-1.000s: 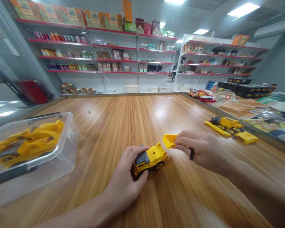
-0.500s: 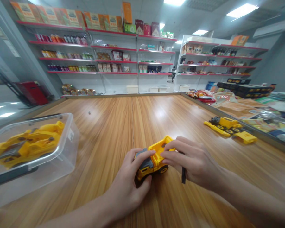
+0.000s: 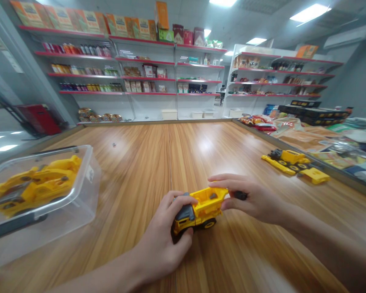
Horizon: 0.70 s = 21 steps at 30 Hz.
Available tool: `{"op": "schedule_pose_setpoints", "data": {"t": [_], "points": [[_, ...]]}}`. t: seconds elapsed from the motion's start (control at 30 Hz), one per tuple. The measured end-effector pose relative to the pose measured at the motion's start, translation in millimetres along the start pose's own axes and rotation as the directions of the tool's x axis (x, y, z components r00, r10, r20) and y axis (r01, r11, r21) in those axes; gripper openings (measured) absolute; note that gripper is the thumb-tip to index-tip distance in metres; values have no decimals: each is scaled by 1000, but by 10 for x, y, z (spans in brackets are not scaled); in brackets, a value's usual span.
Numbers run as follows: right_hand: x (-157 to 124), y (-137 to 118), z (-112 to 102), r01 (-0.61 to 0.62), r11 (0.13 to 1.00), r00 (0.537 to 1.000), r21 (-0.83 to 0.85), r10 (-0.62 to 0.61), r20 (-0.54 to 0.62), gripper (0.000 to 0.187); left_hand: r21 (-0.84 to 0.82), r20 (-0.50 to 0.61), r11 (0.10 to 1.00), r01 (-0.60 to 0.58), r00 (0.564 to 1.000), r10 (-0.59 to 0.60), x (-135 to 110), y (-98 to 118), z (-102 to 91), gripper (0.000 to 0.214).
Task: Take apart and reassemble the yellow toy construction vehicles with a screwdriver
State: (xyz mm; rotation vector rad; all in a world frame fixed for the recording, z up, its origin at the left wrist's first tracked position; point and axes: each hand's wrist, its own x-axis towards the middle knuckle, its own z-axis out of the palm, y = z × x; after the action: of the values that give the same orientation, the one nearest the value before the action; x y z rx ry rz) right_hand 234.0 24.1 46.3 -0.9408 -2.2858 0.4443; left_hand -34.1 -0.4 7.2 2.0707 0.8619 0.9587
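Observation:
A yellow toy dump truck (image 3: 210,205) with a grey cab stands on the wooden table in front of me, its bed lowered. My left hand (image 3: 171,232) is closed around the cab end, thumb low on the near side and fingers over the top. At the rear of the bed, my right hand (image 3: 247,197) pinches the edge between thumb and fingers. A short black stick-like tool (image 3: 240,195) is tucked in that same hand; its tip is hidden, so its kind is unclear. Inside the bed lies a small dark spot or part.
To the left is a clear plastic bin (image 3: 94,183) holding several yellow toy vehicles (image 3: 36,183). Yellow and black toy parts (image 3: 293,162) lie at the right, near the table's raised edge. Small metallic bits (image 3: 114,145) rest farther back. Packaged goods (image 3: 323,138) cover the area beyond the right edge.
The truck's bed has gone from tilted up to lying level on the chassis. My right hand has shifted to its rear edge, and the black tool has turned from hanging down to nearly level.

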Motion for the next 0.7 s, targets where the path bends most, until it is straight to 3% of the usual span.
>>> {"op": "schedule_pose_setpoints", "data": {"t": [0.2, 0.4, 0.53, 0.7], "points": [[10, -74, 40, -69, 990, 997, 124, 65, 33, 24, -34, 3, 999, 33, 999, -33, 21, 38, -24, 44], [41, -105, -17, -39, 989, 999, 139, 42, -18, 19, -78, -26, 996, 48, 998, -50, 0, -10, -1, 58], [30, -119, 0, -19, 999, 993, 42, 24, -118, 22, -68, -25, 993, 101, 994, -103, -11, 1, -4, 63], [21, -195, 136, 107, 990, 977, -95, -123, -176, 19, -35, -9, 999, 9, 1000, -10, 17, 25, -5, 55]]}}
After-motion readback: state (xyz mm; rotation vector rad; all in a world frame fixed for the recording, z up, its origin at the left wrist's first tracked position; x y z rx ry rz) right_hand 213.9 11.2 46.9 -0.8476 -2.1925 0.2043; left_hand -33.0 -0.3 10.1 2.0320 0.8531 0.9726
